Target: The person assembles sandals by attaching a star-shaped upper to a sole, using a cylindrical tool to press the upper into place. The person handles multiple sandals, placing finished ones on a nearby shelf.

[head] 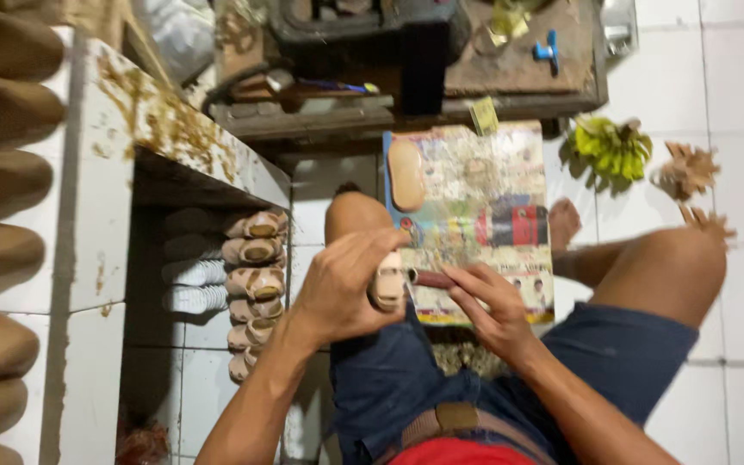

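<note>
Seen from a head-worn camera, a person sits on a white tiled floor (734, 327) in blue denim shorts, knees spread, working over a printed newspaper sheet (475, 215) laid between the legs. The left hand (346, 288) has its grip pressed around a small tan shoe sole (387, 284), held upright above the near edge of the sheet, just over the left thigh. The right hand (492, 306) pinches a thin dark-red tool (432, 279), its tip pointing at the sole and touching or almost touching it; the blur leaves that unclear. A second, oval tan sole (406, 175) lies flat on the far left corner of the newspaper. To the person's left, a white shelf unit (96, 215) smeared with brown glue holds stacked pairs of beige sandal soles (253, 280) in its lower compartment, and a row of brown shoe lasts (2, 172) runs along the left edge of the frame. Beyond the newspaper stands a low, cluttered wooden desk (518, 77), with a bunch of green bananas (611, 146) on the tiles near its right end.
</note>
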The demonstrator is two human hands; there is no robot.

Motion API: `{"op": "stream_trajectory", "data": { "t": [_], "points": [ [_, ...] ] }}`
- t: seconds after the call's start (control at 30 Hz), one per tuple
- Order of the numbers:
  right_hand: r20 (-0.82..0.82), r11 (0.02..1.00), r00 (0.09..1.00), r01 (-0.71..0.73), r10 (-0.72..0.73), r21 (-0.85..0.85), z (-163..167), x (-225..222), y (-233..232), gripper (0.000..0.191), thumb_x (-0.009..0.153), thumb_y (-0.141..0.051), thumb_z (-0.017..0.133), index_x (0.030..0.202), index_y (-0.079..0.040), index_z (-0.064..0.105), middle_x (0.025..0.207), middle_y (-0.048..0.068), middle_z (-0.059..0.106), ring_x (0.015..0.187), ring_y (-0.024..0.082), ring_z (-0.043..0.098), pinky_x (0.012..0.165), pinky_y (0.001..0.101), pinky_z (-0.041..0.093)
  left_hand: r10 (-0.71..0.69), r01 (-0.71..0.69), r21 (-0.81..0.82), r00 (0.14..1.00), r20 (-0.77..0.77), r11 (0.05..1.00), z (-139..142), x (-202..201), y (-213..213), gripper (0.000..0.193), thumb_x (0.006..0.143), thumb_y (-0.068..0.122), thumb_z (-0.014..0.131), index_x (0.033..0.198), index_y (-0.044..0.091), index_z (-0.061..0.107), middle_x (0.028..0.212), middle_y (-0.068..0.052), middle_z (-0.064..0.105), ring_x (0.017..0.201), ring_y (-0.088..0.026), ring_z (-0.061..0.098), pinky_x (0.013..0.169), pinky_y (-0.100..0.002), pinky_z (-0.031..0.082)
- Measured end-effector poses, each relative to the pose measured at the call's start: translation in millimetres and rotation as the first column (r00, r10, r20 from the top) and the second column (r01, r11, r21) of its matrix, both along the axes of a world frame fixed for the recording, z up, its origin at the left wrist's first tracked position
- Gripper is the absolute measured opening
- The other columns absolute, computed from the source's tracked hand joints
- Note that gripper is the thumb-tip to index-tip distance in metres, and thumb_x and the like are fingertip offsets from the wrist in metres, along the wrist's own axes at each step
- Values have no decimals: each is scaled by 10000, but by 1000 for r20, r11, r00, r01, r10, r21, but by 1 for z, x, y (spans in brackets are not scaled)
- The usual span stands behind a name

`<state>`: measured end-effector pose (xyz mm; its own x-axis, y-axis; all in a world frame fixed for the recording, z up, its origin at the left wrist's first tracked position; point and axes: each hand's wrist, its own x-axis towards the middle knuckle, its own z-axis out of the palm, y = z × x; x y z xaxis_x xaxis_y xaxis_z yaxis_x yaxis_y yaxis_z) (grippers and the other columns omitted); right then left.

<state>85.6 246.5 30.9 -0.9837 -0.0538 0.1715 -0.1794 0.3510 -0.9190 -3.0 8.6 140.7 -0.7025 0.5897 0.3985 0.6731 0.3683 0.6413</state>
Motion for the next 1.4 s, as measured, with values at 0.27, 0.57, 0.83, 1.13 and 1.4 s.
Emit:
{"op": "stream_trajectory", "data": {
  "t": [0.27, 0.57, 0.83, 1.13, 1.4],
  "points": [
    [404, 565, 893, 441, -198, -698, -32, -4, -31, 371, 1023, -138, 602, 1383, -46, 591, 1097, 42, 652, 951, 152, 619, 833, 314, 542, -120, 110, -50, 955, -273, 993, 0, 38, 62, 749, 811, 489, 787, 1372, 60, 538, 1332, -212, 628, 1353, -354, 548, 1179, -561, 263],
    [-240, 981, 952, 182, -191, -61, 43, -11, -4, 293, 1044, -31, 604, 1335, 5, 595, 1169, 113, 642, 1075, 234, 630, 972, 317, 504, -531, -871, 449, 288, 797, 201, -51, 68, 92, 413, 985, 368, 609, 1293, 95, 585, 1058, -62, 729, 907, -165, 666, 720, -327, 532],
    [-305, 986, 938, -162, 166, 37, 23, 20, -2, 398, 956, 27, 645, 1352, -9, 614, 1097, 149, 651, 948, 231, 655, 826, 327, 544, -573, -962, 272, 202, 794, 37, -66, 61, 79, 293, 992, 369, 623, 1142, 117, 628, 804, -19, 639, 651, -141, 637, 574, -280, 532],
    [-278, 998, 959, -37, 51, 56, 13, 33, 15, 383, 926, 55, 652, 1301, -23, 652, 1054, 154, 666, 862, 245, 661, 751, 333, 537, -583, -939, 343, 267, 767, 21, -47, 65, 80, 326, 1003, 363, 599, 1195, 101, 625, 841, -41, 655, 757, -193, 662, 800, -376, 569],
    [-242, 995, 967, -65, 81, 74, 25, 28, 15, 406, 917, 67, 668, 1315, -10, 650, 1063, 164, 678, 887, 243, 667, 760, 329, 542, -589, -940, 337, 245, 770, 49, -35, 65, 84, 384, 937, 384, 607, 1189, 94, 624, 934, -83, 661, 897, -257, 686, 940, -458, 557]
  ]
}}
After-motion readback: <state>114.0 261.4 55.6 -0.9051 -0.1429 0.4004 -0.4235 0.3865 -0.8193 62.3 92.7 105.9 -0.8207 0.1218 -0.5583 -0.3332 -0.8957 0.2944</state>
